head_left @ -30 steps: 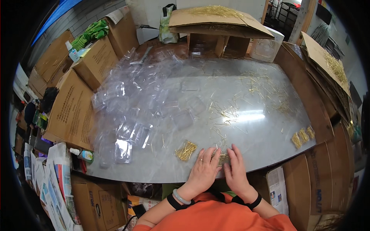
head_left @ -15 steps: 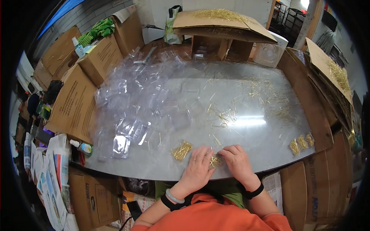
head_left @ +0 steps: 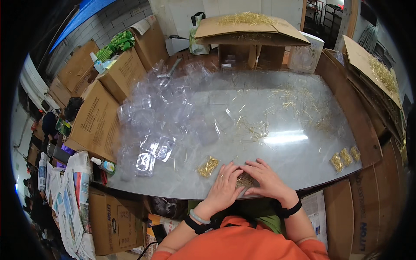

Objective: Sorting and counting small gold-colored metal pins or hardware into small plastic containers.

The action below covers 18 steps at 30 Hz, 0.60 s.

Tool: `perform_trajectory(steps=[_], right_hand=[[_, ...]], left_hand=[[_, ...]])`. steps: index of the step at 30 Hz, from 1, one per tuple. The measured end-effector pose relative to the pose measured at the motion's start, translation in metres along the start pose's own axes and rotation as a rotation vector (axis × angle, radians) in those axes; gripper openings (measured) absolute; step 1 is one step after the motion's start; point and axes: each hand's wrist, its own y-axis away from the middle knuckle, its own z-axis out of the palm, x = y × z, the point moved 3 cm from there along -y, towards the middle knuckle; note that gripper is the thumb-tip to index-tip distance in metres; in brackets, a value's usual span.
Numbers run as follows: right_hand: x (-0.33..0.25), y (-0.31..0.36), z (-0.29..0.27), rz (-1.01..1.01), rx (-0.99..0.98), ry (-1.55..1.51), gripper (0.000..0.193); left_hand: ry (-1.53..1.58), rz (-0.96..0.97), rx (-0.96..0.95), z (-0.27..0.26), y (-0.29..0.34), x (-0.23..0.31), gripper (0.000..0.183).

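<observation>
Near the front edge of the table, my left hand and my right hand curve round a small pile of thin gold pins from both sides. Their fingertips almost meet at its far side. Part of the pile is hidden under the fingers. Just left of my left hand lies a separate bundle of gold pins. Loose gold pins are scattered farther back on the grey tabletop.
Clear plastic cases cover the table's left side. Several small gold bundles rest at the right edge. Cardboard boxes wall the left, and a cardboard flap heaped with pins stands at the back beside a white fan.
My right hand has opened from a pinch and come round the right side of the pile. Both hands now enclose it more closely. The whole view has shifted slightly.
</observation>
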Motion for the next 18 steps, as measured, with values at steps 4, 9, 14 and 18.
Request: perform_trajectory(steps=[4,9,14,18], right_hand=[[0.004,0.012,-0.002,0.126,-0.06,-0.054,0.061],[-0.004,0.013,0.008,0.186,0.14,-0.096,0.056],[-0.018,0.03,0.019,0.368,0.435,-0.2,0.059],[-0.029,0.019,0.043,0.353,0.399,-0.19,0.068]], left_hand=[[-0.06,0.001,-0.026,0.005,0.002,0.002,0.061],[-0.09,-0.018,-0.061,0.008,-0.001,0.007,0.061],[-0.107,-0.038,-0.05,0.008,-0.001,0.006,0.066],[-0.181,-0.022,-0.062,0.007,-0.005,0.005,0.072]])
